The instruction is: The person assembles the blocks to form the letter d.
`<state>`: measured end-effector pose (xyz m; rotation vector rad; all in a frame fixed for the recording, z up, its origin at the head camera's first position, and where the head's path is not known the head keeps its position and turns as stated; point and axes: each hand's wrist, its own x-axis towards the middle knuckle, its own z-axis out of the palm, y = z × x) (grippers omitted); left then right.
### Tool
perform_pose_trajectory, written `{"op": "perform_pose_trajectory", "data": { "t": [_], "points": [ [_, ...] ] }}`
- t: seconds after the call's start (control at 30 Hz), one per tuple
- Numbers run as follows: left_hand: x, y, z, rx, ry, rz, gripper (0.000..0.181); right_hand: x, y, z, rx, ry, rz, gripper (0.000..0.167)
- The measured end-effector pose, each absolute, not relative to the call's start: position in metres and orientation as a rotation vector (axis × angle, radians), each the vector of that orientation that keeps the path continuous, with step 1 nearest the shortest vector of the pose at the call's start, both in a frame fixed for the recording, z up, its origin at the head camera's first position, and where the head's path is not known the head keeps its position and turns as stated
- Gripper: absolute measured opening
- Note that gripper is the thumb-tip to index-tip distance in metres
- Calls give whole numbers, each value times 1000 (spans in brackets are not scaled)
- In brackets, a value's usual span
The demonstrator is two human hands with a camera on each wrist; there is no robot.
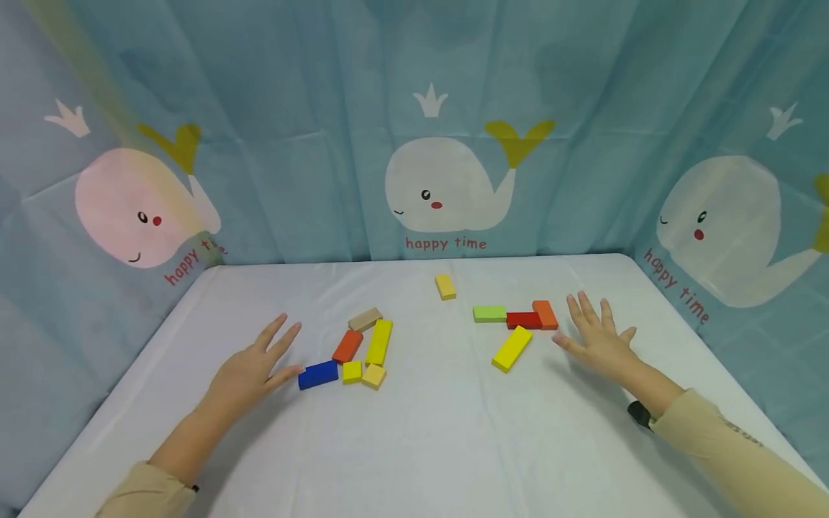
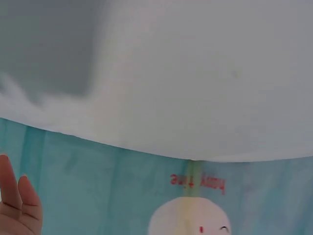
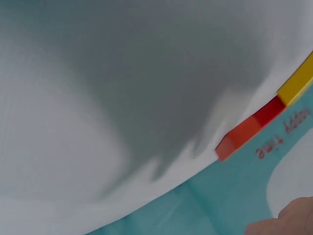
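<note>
My left hand point(image 1: 242, 375) is held with fingers spread beside the left cluster of blocks, its thumb tip by the end of a blue block point(image 1: 319, 375); whether they touch, I cannot tell. That cluster also has an orange-red block point(image 1: 347, 346), a plain wooden block point(image 1: 365, 319), a long yellow block point(image 1: 379, 342), a small yellow block point(image 1: 352, 372) and a pale wooden block point(image 1: 373, 376). On the other side my right hand point(image 1: 599, 342), fingers spread and holding nothing, is nearest an orange block point(image 1: 545, 315). A red block point(image 1: 522, 321), green block point(image 1: 489, 314) and yellow block point(image 1: 512, 350) lie left of it.
A single light yellow block point(image 1: 445, 286) lies towards the back of the white-covered table point(image 1: 414, 446). Blue-green curtains point(image 1: 291, 194) printed with whales stand behind and at both sides. A small black object point(image 1: 639, 414) shows by the right sleeve.
</note>
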<state>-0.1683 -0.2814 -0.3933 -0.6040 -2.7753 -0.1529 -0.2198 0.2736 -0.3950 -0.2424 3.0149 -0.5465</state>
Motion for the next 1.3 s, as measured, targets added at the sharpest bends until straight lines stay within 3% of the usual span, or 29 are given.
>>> {"op": "perform_pose_trajectory", "data": {
  "t": [0.43,1.3],
  "points": [
    [-174,-232,-389,-523,-3015,-291,70,-200,238,-396,-312,3016,-608,95],
    [-204,-187,-408,-781,-3030,-337,55,-192,195,-412,-394,2927,-509,93]
  ]
}}
